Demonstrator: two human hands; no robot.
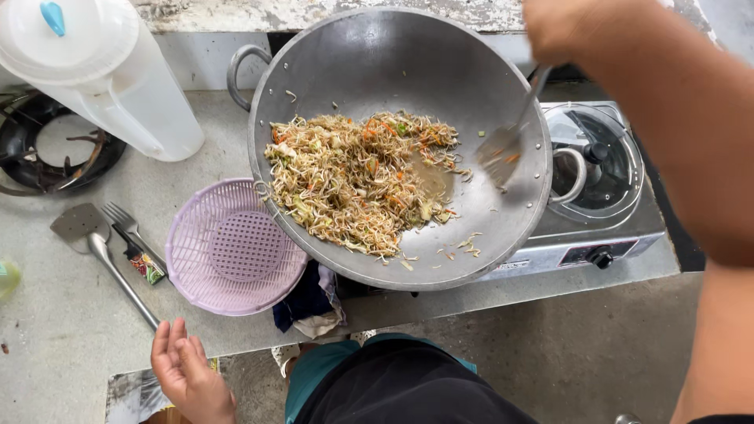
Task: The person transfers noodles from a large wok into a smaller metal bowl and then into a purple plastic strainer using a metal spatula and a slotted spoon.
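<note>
A large steel wok [471,71] sits on a grey gas stove [597,228], holding a heap of fried noodles with vegetable bits [357,180]. My right hand [561,27] grips the handle of a metal spatula [503,145], whose blade hovers above the wok's right side, beside the noodles. My left hand [188,373] rests at the counter's front edge with fingers loosely apart and nothing in it. It lies just below the handle end of a second metal spatula [98,251].
A lilac plastic colander [232,251] sits left of the wok, partly under its rim. A fork [129,235], a white plastic jug [102,71] and a second burner ring [47,153] lie further left. A dark cloth [310,302] hangs at the counter edge.
</note>
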